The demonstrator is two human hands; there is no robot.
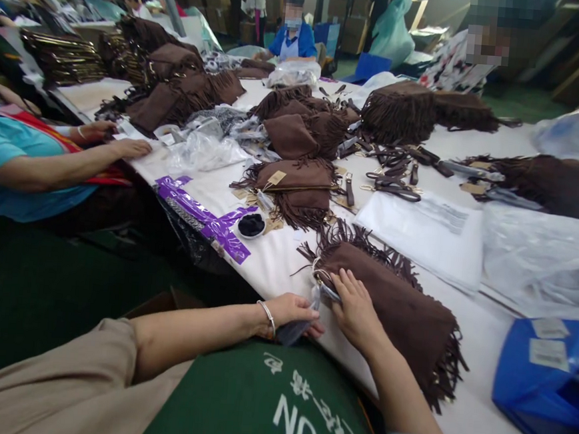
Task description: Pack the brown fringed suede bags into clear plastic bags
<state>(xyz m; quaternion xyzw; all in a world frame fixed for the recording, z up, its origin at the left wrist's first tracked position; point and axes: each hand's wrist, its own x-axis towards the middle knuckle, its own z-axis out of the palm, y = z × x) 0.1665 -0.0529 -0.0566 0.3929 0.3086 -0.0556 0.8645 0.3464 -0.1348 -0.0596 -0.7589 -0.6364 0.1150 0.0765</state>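
A brown fringed bag (397, 306) lies flat at the near edge of the white table. My right hand (355, 309) rests on its left end, fingers extended and slightly apart, beside a zipper pull and a white string loop. Left of the bag, my left hand (294, 314) has its fingers closed on a small clear plastic wrapper (290, 332), which reaches up towards the bag's corner. Farther up the table is another brown fringed bag (297, 181) with a tan tag (276, 177) on it.
A small bowl of black material (251, 225) stands near purple tape (204, 217). White plastic sheets (421, 231), dark straps (395, 185) and a blue bin (542, 377) are on the right. At left, a co-worker's hands (132, 148) are on the table. More bags are piled behind.
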